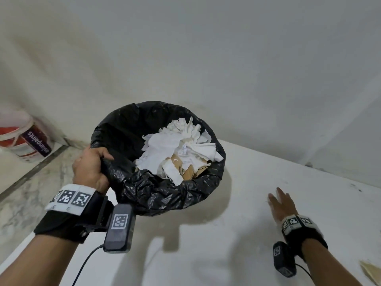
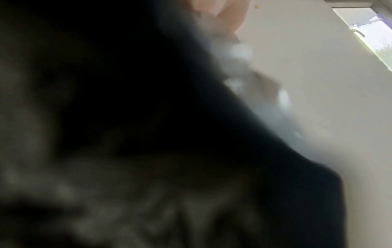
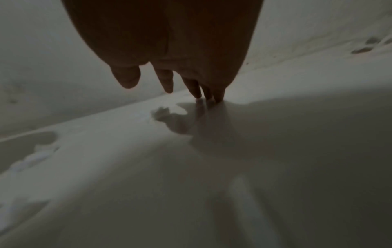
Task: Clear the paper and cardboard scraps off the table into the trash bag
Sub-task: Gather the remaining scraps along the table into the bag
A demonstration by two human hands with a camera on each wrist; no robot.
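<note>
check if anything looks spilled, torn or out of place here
Nothing spilled. The trash bag held by the left hand keeps its scraps inside. One tan scrap remains at the table's near right edge, beyond the flat right hand.

You saw the head view evenly lit, its edges bowed. Both wrist views were dim and blurred; shadows crossed the table (image 3: 275, 151).

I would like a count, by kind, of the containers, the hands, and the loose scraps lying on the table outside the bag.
Trash bags: 1, the black trash bag, with paper and cardboard inside.
Paint buckets: 1, the paint bucket on the floor.
Hands: 2, left hand gripping the bag's rim, right hand flat on the table.
Loose scraps visible on the table: 1, the scrap at the right edge.
Total: 5.
</note>
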